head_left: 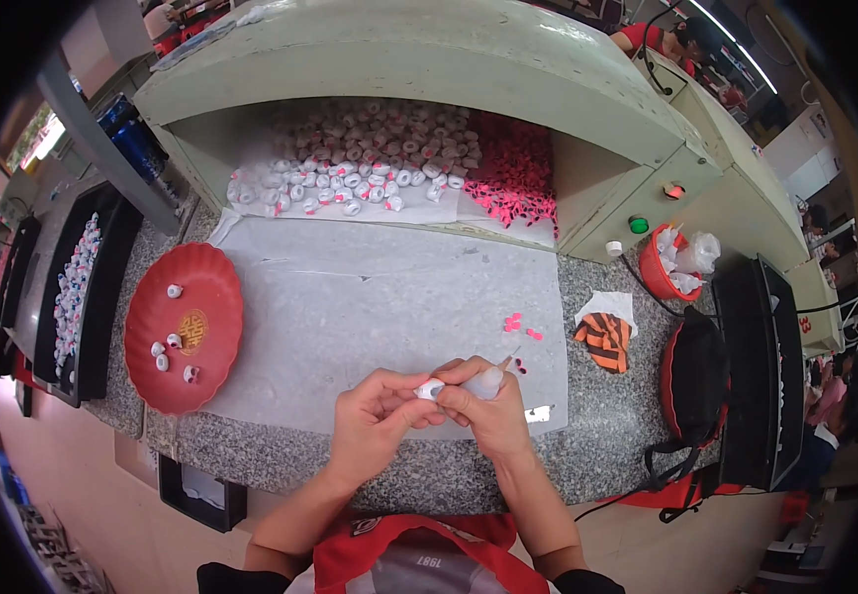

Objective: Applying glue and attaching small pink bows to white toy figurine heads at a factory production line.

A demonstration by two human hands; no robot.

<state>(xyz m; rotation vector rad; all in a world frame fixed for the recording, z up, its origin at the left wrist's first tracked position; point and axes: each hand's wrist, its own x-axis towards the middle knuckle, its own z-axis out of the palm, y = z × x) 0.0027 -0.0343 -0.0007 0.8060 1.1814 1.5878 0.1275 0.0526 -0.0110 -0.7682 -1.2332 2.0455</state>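
The small white piece [429,390] pinched in the left hand [375,424] looks like smooth, glossy plastic, and the squeeze bottle [489,382] in the right hand [488,411] is translucent soft plastic. Under both hands lies a matt grey sheet [370,307], on a speckled, polished granite counter [602,436]. Left of the left hand, the red plate [206,287] is shiny plastic. Right of the right hand, a striped rag [605,339] is cloth.

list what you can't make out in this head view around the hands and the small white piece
- Small white piece: mostly covered by the fingers of the left hand and right hand; its shape is unclear.
- Squeeze bottle: body wrapped by the right hand.
- White pieces under the shelf: too small to tell details.
- Black tray: far end bent at the fisheye rim.
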